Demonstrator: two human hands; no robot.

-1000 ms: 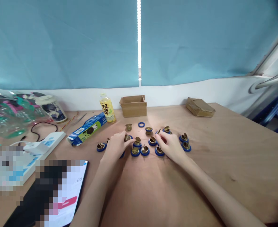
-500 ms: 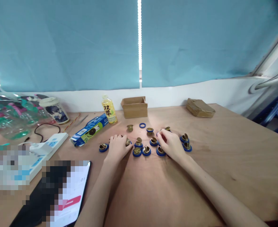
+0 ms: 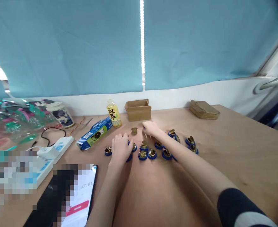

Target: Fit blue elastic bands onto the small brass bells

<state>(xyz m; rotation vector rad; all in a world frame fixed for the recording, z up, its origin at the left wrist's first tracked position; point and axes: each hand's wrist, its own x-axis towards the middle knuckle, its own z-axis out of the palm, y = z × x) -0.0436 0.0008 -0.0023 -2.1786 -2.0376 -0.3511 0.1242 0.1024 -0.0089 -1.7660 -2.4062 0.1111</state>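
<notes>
Several brass-coloured metal pieces with blue rings, among them one at the centre [image 3: 142, 154], lie on the wooden table [image 3: 139, 195]. My left hand [image 3: 121, 146] rests over some of them at the left of the group, fingers apart and pointing away from me. A brass piece without a visible blue ring [image 3: 134, 130] stands just beyond the group. To its right, my right hand [image 3: 150, 128] reaches to the far side with fingers closed at a blue ring [image 3: 144, 127], mostly hidden by the fingers.
Behind are an open cardboard box [image 3: 139, 113], a yellow-labelled bottle [image 3: 114, 114] and a blue carton [image 3: 95, 134]. A closed cardboard box [image 3: 204, 110] lies back right. To the left are a power strip [image 3: 56, 154], a phone [image 3: 82, 201], a cup [image 3: 62, 116] and spray bottles [image 3: 23, 126].
My right hand has moved left and away from me, from the brass pieces to the blue ring. My left hand stays over the left pieces. The camera view has shifted slightly.
</notes>
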